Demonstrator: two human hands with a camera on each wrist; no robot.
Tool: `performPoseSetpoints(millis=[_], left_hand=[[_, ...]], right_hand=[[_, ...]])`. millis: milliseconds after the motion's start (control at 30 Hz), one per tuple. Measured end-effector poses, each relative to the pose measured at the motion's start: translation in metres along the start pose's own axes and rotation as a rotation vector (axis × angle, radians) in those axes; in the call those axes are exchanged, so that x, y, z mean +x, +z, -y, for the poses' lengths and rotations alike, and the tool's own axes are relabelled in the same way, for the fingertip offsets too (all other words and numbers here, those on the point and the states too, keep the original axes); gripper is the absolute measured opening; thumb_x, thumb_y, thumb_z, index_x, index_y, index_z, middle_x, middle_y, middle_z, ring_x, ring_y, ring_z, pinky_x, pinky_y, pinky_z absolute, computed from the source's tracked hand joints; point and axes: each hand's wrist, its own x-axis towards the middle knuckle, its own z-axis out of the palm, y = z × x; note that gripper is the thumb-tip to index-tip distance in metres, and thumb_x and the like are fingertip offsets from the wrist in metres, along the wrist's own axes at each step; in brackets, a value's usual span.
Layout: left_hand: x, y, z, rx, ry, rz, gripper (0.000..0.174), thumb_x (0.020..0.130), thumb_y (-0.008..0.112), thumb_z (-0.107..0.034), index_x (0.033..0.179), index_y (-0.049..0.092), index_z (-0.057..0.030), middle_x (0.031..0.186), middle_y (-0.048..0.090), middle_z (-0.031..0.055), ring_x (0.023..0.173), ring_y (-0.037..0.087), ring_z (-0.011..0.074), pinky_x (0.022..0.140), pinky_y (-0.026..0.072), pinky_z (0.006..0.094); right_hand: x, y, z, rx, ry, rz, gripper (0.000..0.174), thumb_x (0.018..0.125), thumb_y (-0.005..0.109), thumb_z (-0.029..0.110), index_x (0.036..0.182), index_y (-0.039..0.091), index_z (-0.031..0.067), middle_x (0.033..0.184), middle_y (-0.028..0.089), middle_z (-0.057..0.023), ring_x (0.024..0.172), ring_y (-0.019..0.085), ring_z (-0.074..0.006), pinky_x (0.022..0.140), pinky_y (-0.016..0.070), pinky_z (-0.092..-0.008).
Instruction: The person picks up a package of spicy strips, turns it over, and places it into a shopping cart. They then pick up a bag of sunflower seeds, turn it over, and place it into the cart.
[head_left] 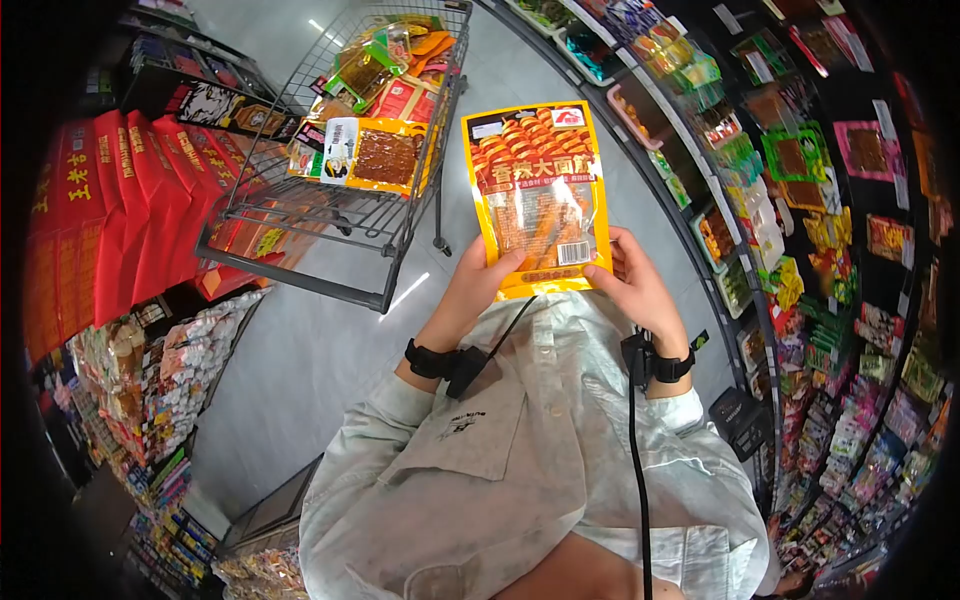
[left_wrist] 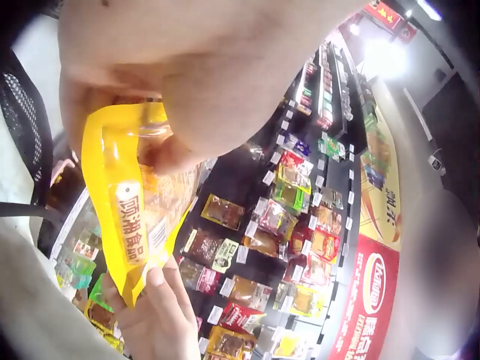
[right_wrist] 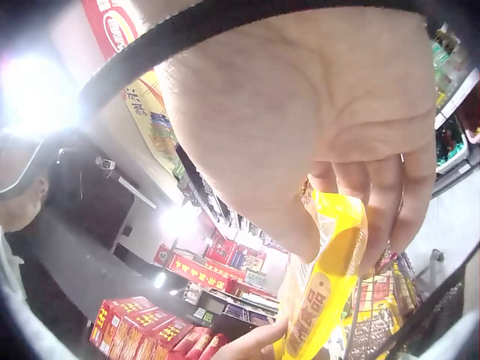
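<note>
A yellow-edged snack packet with a picture of skewered food and a clear window stands upright in front of the person's body. My left hand grips its lower left edge, thumb across the front. At the lower right corner my right hand pinches it between thumb and fingers. In the left wrist view the packet shows its bottom seal, with the right hand at its far corner. The right wrist view shows the packet's yellow bottom edge between the right thumb and fingers.
A wire shopping cart stands ahead to the left, with several snack packets in it. Shelves of packaged snacks curve along the right. Red gift bags line the left side. Grey floor lies between.
</note>
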Motion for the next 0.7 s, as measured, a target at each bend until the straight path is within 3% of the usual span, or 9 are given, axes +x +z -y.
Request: performPoseSetpoints(millis=[233, 400, 533, 700], left_hand=[[0.064, -0.006, -0.042, 0.078, -0.003, -0.170, 0.034, 0.101, 0.062, -0.011, 0.133, 0.056, -0.0013, 0.127, 0.065, 0.0055, 0.116, 0.061, 0.0139, 0.102, 0.0482, 0.0300], [0.110, 0.029, -0.106, 0.124, 0.048, -0.325, 0.037, 0.101, 0.062, -0.011, 0.136, 0.055, -0.0016, 0.128, 0.065, 0.0044, 0.117, 0.060, 0.0138, 0.103, 0.0471, 0.0304], [0.143, 0.043, -0.130, 0.114, 0.135, -0.399, 0.037, 0.101, 0.061, -0.011, 0.136, 0.055, -0.0016, 0.128, 0.065, 0.0048, 0.116, 0.060, 0.0141, 0.102, 0.0473, 0.0304], [0.178, 0.013, -0.159, 0.070, 0.164, -0.523, 0.034, 0.101, 0.062, -0.014, 0.133, 0.059, -0.0035, 0.125, 0.068, 0.0060, 0.113, 0.064, 0.0159, 0.098, 0.0501, 0.0303]], right_hand=[[0.103, -0.033, 0.017, 0.049, -0.071, 0.157, 0.040, 0.099, 0.064, 0.007, 0.135, 0.047, 0.0017, 0.112, 0.067, -0.0058, 0.102, 0.062, -0.0087, 0.089, 0.0500, -0.0255], [0.188, -0.075, 0.059, 0.012, -0.131, 0.222, 0.040, 0.100, 0.063, 0.009, 0.137, 0.049, 0.0019, 0.107, 0.068, -0.0040, 0.092, 0.062, -0.0064, 0.082, 0.0501, -0.0239], [0.235, -0.106, 0.098, -0.130, -0.144, 0.218, 0.045, 0.099, 0.064, 0.010, 0.142, 0.050, 0.0059, 0.109, 0.070, -0.0065, 0.087, 0.067, -0.0117, 0.078, 0.0525, -0.0263], [0.248, -0.137, 0.098, -0.036, -0.167, 0.168, 0.040, 0.097, 0.066, 0.011, 0.136, 0.056, 0.0075, 0.116, 0.070, -0.0070, 0.093, 0.067, -0.0130, 0.082, 0.0526, -0.0280]])
